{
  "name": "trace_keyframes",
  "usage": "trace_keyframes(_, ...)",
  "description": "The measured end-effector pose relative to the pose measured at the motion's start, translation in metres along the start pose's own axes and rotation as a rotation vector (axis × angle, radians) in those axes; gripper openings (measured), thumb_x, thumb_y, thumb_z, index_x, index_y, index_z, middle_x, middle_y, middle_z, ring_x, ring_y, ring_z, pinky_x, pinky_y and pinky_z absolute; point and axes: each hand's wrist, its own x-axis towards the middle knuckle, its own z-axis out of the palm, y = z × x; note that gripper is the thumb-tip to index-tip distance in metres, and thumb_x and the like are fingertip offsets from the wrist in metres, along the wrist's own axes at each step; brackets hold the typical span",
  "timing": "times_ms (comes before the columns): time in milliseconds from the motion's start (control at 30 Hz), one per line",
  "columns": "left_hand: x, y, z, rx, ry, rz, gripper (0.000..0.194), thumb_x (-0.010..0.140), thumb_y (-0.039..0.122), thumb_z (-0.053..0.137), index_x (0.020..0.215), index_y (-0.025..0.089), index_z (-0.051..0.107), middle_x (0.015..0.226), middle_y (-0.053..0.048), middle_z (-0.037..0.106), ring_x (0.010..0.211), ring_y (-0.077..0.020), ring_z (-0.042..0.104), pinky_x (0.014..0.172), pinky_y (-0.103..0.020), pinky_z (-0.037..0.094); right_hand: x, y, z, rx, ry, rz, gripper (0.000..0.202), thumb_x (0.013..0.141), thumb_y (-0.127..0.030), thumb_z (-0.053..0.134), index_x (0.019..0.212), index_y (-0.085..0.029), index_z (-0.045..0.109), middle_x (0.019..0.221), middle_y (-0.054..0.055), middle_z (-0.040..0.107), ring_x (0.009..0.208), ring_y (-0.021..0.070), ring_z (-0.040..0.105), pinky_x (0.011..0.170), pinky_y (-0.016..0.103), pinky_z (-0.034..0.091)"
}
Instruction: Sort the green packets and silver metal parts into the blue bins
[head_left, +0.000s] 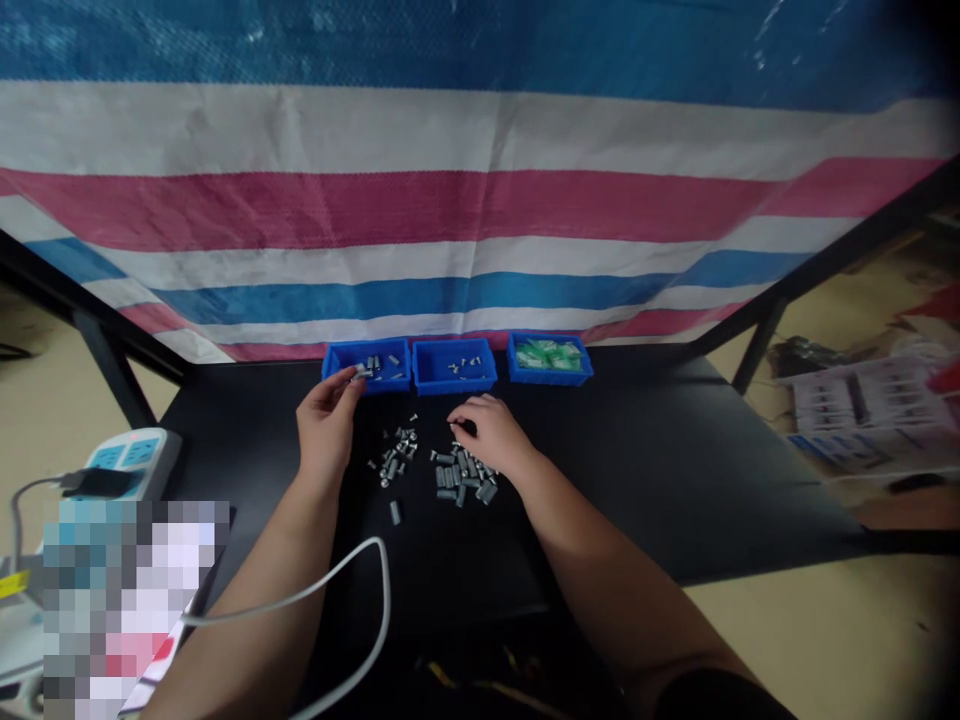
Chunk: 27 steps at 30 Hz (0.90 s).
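My left hand is closed in a pinch at the front edge of the left blue bin. A small light piece shows at its fingertips, too small to name. My right hand pinches what looks like a small screw above the black table. Just below that hand lies a pile of short grey cylinders with some screws among them. Between my hands is a looser group of silver screws and a few cylinders. One grey cylinder lies apart, closer to me.
The middle blue bin contains several screws; the right blue bin holds green-and-white packets. A white cable loops across my left forearm. At left are a power strip and a blurred-out object. A striped tarp hangs behind the table.
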Motion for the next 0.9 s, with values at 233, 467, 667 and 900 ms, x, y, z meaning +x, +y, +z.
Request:
trace_keyframes(233, -0.004, 0.001, 0.003, 0.106, -0.155, 0.075, 0.044, 0.082, 0.032, 0.080, 0.124, 0.019, 0.072, 0.132, -0.013, 0.071, 0.123, -0.0274, 0.068, 0.111, -0.044, 0.051, 0.000, 0.000, -0.002, -0.011, 0.023, 0.001, 0.012, 0.086, -0.014, 0.071, 0.094, -0.023, 0.075, 0.091, 0.003, 0.073, 0.091, 0.0201, 0.062, 0.085, 0.035, 0.042)
trace_keyframes(467, -0.009, 0.026, -0.006, 0.435, -0.473, 0.121, 0.025, 0.087, 0.036, 0.071, 0.102, 0.017, 0.072, 0.091, -0.005, 0.074, 0.073, -0.0156, 0.068, 0.071, -0.028, 0.055, -0.001, -0.001, -0.008, 0.148, 0.154, -0.036, 0.013, 0.086, -0.011, 0.065, 0.091, -0.021, 0.071, 0.091, 0.002, 0.066, 0.081, 0.0154, 0.064, 0.078, 0.030, 0.048)
trace_keyframes(667, -0.011, 0.056, -0.022, 0.884, -1.080, 0.024, 0.022, 0.082, 0.031, 0.069, 0.101, 0.021, 0.075, 0.075, 0.001, 0.066, 0.065, -0.0139, 0.058, 0.062, -0.024, 0.044, -0.003, -0.001, -0.013, 0.256, 0.219, -0.062, 0.014, 0.086, -0.010, 0.061, 0.090, -0.021, 0.069, 0.094, 0.003, 0.061, 0.080, 0.0141, 0.063, 0.076, 0.028, 0.052)
trace_keyframes(900, -0.017, 0.054, -0.019, 1.095, -1.160, -0.045, 0.034, 0.071, 0.029, 0.072, 0.104, 0.026, 0.077, 0.085, 0.000, 0.070, 0.074, -0.0180, 0.064, 0.068, -0.027, 0.046, -0.001, 0.000, -0.014, 0.308, 0.273, -0.045, 0.014, 0.085, -0.010, 0.061, 0.088, -0.021, 0.069, 0.093, 0.003, 0.061, 0.074, 0.0130, 0.062, 0.071, 0.028, 0.054)
